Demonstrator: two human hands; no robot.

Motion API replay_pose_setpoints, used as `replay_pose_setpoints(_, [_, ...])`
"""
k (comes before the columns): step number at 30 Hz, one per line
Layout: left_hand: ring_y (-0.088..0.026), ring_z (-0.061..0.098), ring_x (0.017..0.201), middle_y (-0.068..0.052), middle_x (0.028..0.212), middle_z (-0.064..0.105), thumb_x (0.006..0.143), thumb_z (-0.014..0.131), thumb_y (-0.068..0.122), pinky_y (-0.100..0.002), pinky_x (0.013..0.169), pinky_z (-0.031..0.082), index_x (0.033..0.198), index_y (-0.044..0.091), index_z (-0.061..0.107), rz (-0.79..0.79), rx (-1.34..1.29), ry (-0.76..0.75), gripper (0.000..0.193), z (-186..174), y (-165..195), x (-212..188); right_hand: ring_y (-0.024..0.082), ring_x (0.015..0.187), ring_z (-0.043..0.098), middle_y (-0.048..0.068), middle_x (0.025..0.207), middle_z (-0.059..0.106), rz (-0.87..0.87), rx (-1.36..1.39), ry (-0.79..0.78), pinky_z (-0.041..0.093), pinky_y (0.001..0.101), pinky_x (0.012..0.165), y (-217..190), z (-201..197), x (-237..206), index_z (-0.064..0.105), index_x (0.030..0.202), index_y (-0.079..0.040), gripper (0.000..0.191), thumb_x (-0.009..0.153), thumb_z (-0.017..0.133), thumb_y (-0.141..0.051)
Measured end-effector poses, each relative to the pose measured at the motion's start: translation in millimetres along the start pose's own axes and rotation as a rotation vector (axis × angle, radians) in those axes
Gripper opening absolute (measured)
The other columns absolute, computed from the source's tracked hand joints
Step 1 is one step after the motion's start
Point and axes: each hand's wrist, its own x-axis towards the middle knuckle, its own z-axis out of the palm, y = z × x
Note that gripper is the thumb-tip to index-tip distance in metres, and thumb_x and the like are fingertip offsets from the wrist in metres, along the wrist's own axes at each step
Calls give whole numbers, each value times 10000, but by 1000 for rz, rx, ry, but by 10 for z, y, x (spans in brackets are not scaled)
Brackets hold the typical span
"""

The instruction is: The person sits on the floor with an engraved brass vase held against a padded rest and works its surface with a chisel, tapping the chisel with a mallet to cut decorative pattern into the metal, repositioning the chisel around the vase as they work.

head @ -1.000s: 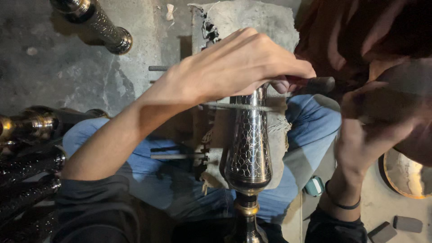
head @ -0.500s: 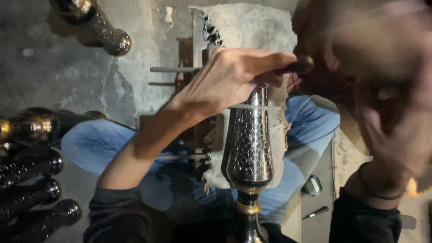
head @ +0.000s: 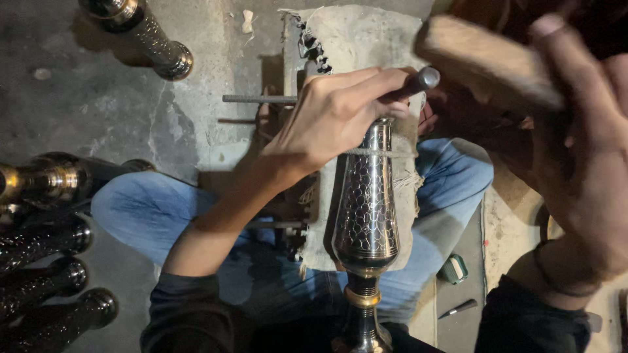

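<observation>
A dark metal vase [head: 366, 216] with a scale pattern and a brass ring lies lengthwise on a padded cloth block [head: 353, 46] over my lap. My left hand [head: 333, 114] grips a thin metal punch [head: 415, 82], its tip pressed against the vase's neck. My right hand [head: 582, 157] is raised at the right, blurred, closed around a wooden mallet [head: 487, 62] that hangs above the punch.
Several similar dark vases [head: 46, 281] lie stacked at the left edge, and another [head: 140, 29] lies at the top left on the concrete floor. Metal rods [head: 255, 99] lie behind my left hand. A small green object [head: 454, 268] and a dark tool [head: 458, 308] rest by my right knee.
My right hand has risen and now carries the wooden mallet high into view. My left hand has stayed on the punch at the vase's neck.
</observation>
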Motion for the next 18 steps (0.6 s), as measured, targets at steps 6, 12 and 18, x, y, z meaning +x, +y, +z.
replay_pose_setpoints(6, [-215, 787, 911, -115, 1069, 771, 991, 720, 36, -309, 800, 649, 1284, 23, 691, -18, -8, -184, 294, -104, -16, 94, 313, 1330, 581, 201, 1510, 524, -182, -270, 284, 483, 349, 1156, 123, 241, -194, 350, 1586, -65, 595, 1100, 643, 112])
replay_pose_setpoints(12, [-238, 786, 1062, -133, 1187, 757, 1003, 726, 21, -321, 949, 652, 1336, 21, 658, 62, -110, -234, 340, -210, -2, 191, 323, 1205, 622, 232, 1424, 588, -179, -327, 259, 499, 370, 1057, 317, 331, -338, 421, 1574, 17, 688, 944, 654, 169])
replay_pose_setpoints(18, [-241, 791, 968, -123, 1109, 780, 944, 761, 62, -346, 866, 639, 1281, 39, 696, 20, -115, -302, 344, -158, -14, 306, 269, 1353, 593, 216, 1514, 560, -153, -46, 363, 469, 314, 1183, 463, 562, -341, 368, 1599, -19, 639, 1043, 626, 161])
